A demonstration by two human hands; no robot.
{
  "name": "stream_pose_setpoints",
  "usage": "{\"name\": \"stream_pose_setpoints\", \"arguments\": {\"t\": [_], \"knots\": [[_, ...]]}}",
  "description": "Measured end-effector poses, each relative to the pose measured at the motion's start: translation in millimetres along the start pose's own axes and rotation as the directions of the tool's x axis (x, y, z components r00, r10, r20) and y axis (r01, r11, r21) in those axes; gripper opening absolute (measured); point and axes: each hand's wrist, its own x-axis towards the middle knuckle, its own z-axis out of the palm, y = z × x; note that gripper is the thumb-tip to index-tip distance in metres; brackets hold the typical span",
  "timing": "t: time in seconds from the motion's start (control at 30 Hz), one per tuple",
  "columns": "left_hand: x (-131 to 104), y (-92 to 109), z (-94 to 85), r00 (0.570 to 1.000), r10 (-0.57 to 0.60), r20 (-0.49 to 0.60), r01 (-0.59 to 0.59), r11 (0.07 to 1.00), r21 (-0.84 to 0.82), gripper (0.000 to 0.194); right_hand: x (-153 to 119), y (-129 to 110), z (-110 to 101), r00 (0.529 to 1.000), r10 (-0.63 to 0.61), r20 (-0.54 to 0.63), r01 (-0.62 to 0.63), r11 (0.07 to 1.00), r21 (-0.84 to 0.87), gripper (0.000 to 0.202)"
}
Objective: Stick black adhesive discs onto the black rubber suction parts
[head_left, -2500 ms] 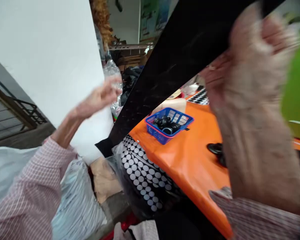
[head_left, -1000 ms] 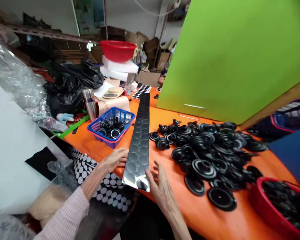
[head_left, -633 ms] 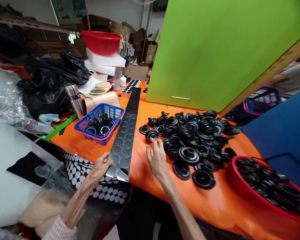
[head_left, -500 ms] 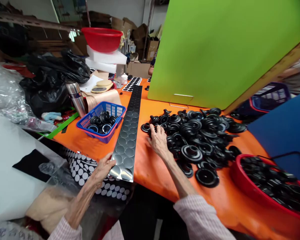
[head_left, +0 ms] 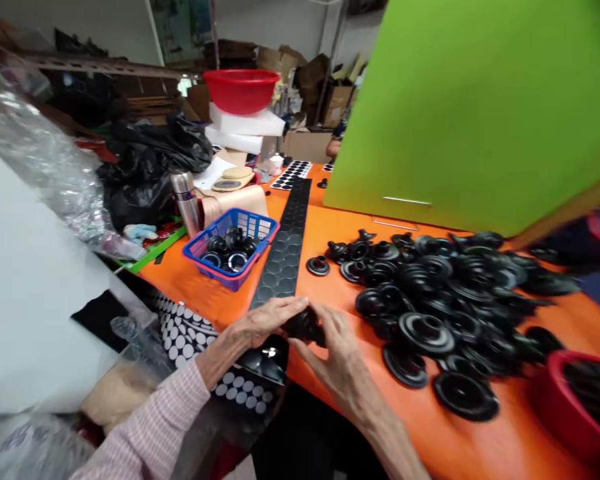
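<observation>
While both our hands meet over the near end of the long sticker strip [head_left: 286,257], they close together around one black rubber part [head_left: 304,325]: our left hand [head_left: 264,321] covers it from the left with fingers curled over it, and our right hand [head_left: 336,347] pinches it from the right, above the near edge of the orange table [head_left: 330,230]. We judge the work barely begun: this is the single part in hand, and nearly every round sticker on the one strip looks to be in place. A large pile of rubber parts [head_left: 445,300], too many to count, lies just right of our hands, untouched. One blue basket [head_left: 233,248] left of the strip holds a handful of parts, perhaps six; one red tub [head_left: 575,407] sits at far right.
</observation>
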Motion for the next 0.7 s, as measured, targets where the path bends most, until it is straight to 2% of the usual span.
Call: {"name": "stream_pose_setpoints", "arguments": {"t": [0.03,0.1,0.23,0.33,0.47,0.7], "knots": [[3,-1,0.8,1.0,0.001,0.026,0.0,0.999,-0.048,0.048,-4,-5,0,0.999,0.032,0.025,-0.032,0.999,0.019,0.054],[4,-5,1.4,1.0,0.003,0.01,-0.002,0.995,-0.097,0.042,-10,-9,-3,0.991,0.11,0.073,-0.116,0.99,0.076,0.056],[1,-5,2.8,0.998,-0.068,0.018,0.069,0.997,-0.047,0.043,-15,-9,-11,0.955,0.281,0.095,-0.294,0.937,0.188,0.051],[4,0,5.8,0.988,-0.13,0.078,0.132,0.991,-0.015,0.044,-12,-11,-17,0.944,0.314,0.1,-0.326,0.931,0.161,0.05],[14,-4,7.3,0.992,-0.109,0.065,0.112,0.992,-0.056,0.038,-11,-5,-16,0.94,0.335,0.064,-0.34,0.917,0.21,0.047],[22,-15,15.2,0.987,-0.15,0.065,0.158,0.977,-0.143,0.033,-13,11,-4,0.857,0.516,0.01,-0.499,0.823,0.273,0.054]]}}
